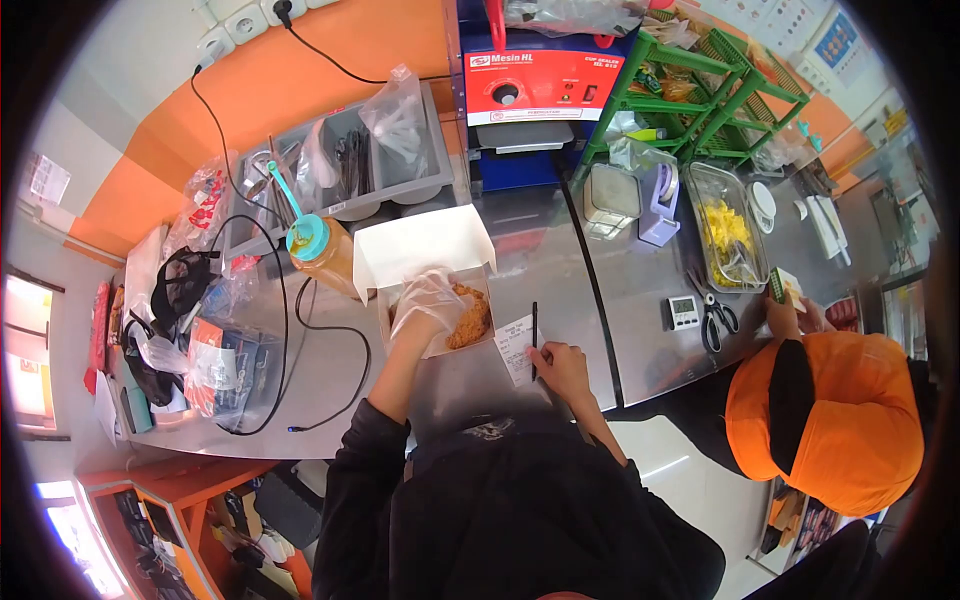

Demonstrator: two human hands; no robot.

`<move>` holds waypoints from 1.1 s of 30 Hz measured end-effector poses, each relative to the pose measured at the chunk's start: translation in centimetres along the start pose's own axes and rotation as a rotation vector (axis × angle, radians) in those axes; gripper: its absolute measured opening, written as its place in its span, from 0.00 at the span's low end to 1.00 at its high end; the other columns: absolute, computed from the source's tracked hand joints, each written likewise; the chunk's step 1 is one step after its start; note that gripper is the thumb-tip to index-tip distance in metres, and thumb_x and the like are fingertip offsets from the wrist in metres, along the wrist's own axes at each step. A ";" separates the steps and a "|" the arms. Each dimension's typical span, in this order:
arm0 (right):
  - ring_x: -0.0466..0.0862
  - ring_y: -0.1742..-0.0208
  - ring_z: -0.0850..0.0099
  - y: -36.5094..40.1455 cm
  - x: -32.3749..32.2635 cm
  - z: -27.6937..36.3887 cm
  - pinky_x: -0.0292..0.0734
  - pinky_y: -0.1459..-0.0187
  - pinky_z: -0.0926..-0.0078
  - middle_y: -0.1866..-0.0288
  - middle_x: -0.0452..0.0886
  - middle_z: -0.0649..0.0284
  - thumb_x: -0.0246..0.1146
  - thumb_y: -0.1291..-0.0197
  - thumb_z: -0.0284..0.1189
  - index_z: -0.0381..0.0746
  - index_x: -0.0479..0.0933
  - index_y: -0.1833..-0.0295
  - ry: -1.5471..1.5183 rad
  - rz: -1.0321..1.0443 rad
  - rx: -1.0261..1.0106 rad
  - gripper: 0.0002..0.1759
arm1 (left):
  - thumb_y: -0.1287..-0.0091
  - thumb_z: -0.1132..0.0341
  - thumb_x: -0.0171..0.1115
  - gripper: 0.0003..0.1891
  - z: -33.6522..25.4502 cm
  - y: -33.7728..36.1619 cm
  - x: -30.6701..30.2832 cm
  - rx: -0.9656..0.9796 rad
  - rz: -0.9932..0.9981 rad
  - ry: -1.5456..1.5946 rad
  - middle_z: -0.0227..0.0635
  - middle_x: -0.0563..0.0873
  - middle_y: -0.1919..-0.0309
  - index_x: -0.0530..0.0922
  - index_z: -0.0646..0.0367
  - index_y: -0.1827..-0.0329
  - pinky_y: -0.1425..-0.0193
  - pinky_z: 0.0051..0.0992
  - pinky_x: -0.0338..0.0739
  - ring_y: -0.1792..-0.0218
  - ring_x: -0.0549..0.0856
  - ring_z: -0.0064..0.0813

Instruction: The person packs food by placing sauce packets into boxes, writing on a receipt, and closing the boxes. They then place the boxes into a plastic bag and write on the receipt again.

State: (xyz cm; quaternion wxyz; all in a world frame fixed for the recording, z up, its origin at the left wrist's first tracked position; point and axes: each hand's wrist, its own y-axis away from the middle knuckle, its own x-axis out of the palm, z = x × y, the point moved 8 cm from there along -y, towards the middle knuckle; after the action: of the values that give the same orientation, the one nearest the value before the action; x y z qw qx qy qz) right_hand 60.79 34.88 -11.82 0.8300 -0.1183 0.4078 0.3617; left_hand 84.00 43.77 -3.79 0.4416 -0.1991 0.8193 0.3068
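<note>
An open white cardboard box stands on the metal counter, its lid tipped back. A piece of fried chicken lies in its right side. My left hand, in a loose clear plastic glove, reaches into the box beside the chicken; the wrinkled glove hides how its fingers are set. To the right of the box a printed receipt lies flat. Over its right edge my right hand, bare, is closed around a thin black pen that points away from me.
Behind the box are a turquoise-lidded jar, a grey cutlery tray and a red-blue cup sealer. A black cable crosses the counter. Rightward are scissors, a timer, a glass dish and a co-worker in orange.
</note>
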 end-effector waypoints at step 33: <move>0.86 0.73 0.62 -7.7 -3.7 8.4 0.79 0.67 0.69 0.72 0.83 0.55 0.62 0.36 0.37 0.35 0.77 0.55 -0.391 -0.056 -0.191 0.15 | 0.32 0.56 0.61 0.17 5.5 9.5 -6.1 -0.204 -0.719 0.402 0.43 0.87 0.62 0.79 0.60 0.49 0.56 0.33 0.80 0.64 0.86 0.38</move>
State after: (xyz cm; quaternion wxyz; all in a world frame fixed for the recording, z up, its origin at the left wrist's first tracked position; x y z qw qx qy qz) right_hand 69.61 31.65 -4.35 0.8881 -0.1353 0.1993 0.3915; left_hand 84.83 54.83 2.13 0.3302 -0.5706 0.7330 0.1678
